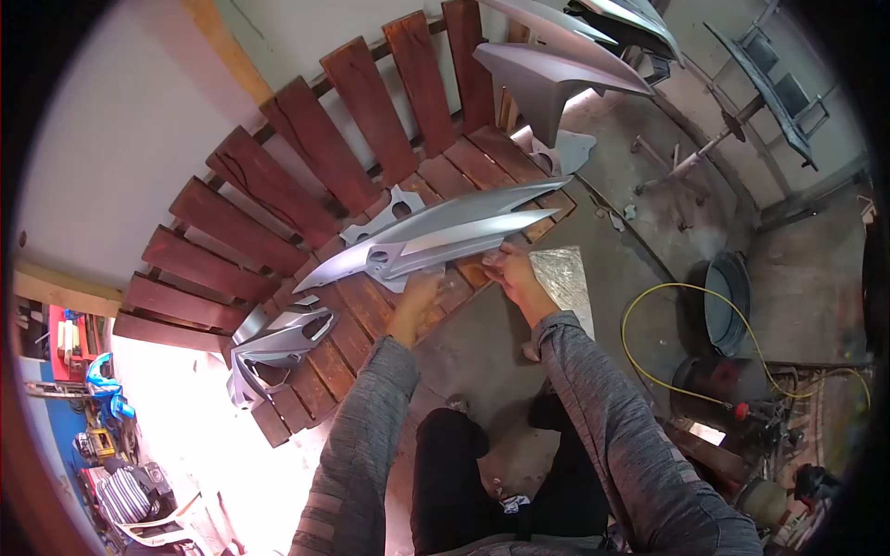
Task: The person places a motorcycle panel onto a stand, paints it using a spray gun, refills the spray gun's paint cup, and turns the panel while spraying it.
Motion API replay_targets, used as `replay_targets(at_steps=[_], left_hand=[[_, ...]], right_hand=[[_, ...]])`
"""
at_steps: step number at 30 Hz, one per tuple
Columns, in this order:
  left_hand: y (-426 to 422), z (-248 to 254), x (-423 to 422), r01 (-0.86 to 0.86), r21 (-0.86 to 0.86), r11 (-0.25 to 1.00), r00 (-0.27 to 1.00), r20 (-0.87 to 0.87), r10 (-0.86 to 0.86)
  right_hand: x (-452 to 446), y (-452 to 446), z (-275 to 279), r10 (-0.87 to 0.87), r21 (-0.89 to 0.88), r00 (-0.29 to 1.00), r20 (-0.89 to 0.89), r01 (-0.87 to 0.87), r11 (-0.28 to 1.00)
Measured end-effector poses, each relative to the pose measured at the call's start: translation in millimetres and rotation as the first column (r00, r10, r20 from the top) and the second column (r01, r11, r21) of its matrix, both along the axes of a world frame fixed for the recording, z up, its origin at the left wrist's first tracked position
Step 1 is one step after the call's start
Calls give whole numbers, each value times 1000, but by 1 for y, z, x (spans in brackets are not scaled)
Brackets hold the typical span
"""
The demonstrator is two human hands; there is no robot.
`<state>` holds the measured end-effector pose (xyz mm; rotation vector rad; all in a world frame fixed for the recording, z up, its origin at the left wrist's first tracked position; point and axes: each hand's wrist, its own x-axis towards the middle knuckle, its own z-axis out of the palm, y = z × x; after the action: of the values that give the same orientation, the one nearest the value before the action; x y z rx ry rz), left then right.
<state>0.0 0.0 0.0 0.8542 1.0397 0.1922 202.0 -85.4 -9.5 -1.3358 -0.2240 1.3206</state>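
A long silver fairing panel point(445, 230) with pointed ends lies across the slatted wooden bench point(357, 310). My left hand point(420, 295) is at the panel's lower edge, near its tab; its fingers are partly hidden, and whether they grip is unclear. Further right, my right hand point(512, 271) is beside the lower edge with fingers bent together; what they hold, if anything, is too small to make out. Behind the panel sits a lighter silver piece with holes point(397, 206). Another silver part point(278, 347) rests at the bench's left end.
More silver panels point(565, 74) stand at the bench's far right end. A shiny sheet point(564, 278) is right of my right hand. On the floor at right are a dark tub point(726, 304), a yellow hose point(630, 347) and a metal stand point(686, 165). A white chair point(167, 533) is lower left.
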Motion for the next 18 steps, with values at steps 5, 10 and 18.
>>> replay_targets(at_steps=[5,10,18], left_hand=[[-25,-1,0,-342,-120,932,935,57,350],[-15,-12,10,-513,-254,820,767,293,571],[-17,9,13,-543,-392,743,620,410,669]], right_hand=[[-8,-3,-11,-165,69,970,-180,180,981],[-11,5,-3,-172,131,975,-143,191,973],[-18,1,10,-252,132,961,-112,266,955]])
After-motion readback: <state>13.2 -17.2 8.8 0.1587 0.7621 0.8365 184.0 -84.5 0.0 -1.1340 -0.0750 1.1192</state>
